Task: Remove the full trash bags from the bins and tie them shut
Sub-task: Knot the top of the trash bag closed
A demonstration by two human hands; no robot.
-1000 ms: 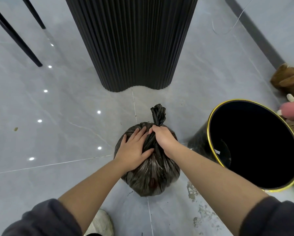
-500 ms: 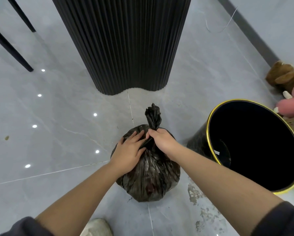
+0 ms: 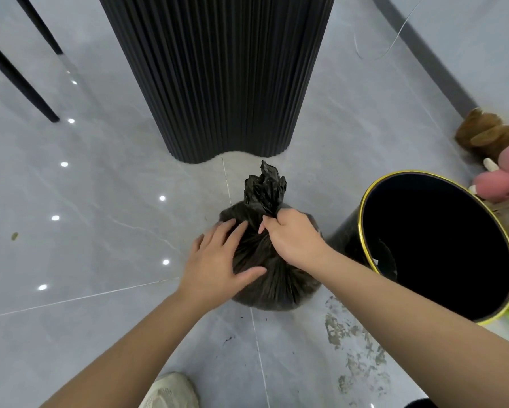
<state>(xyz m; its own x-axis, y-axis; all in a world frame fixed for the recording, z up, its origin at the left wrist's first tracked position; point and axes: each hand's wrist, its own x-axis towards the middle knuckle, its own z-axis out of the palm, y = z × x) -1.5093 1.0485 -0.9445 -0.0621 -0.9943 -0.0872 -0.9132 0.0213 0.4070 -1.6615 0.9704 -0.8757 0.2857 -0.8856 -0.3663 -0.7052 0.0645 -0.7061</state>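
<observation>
Black bag (image 3: 279,290) neck within right hand (image 3: 293,241) fingers (image 3: 272,223) (left hand (image 3: 218,265) pressing side).

Black fluted pedestal (image 3: 218,78) on grey tiled floor (image 3: 100,201); plush toys (image 3: 489,136) by the wall; thin black legs (image 3: 17,81).

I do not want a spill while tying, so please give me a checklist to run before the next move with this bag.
1. Bag out of bin, standing on floor: ok.
2. Right hand grips neck: ok.
3. Left hand flat on bag's side, steadying it: ok.
4. Neck gathered, its end free above the grip: ok.
5. Knot made: cannot tell, the right hand covers that spot.
</observation>
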